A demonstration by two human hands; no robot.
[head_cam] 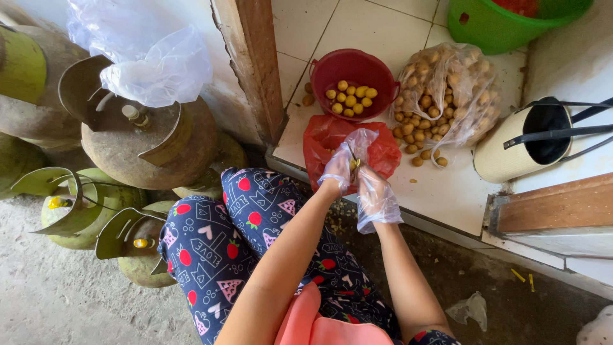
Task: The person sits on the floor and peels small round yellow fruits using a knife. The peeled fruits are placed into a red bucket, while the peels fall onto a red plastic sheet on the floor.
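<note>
Left hand (337, 171) and right hand (373, 195), plastic-gloved, closed round a small yellowish potato (353, 164), above red bag (325, 144)

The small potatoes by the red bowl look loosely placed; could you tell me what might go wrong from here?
Three risks, judged from this view. A blade seems to sit between the gloved left hand and right hand; loose plastic gloves could slip and cause a nick. Loose potatoes lie near the step's edge and could roll onto the dirty floor. The clear potato bag gapes open and could spill more.
</note>
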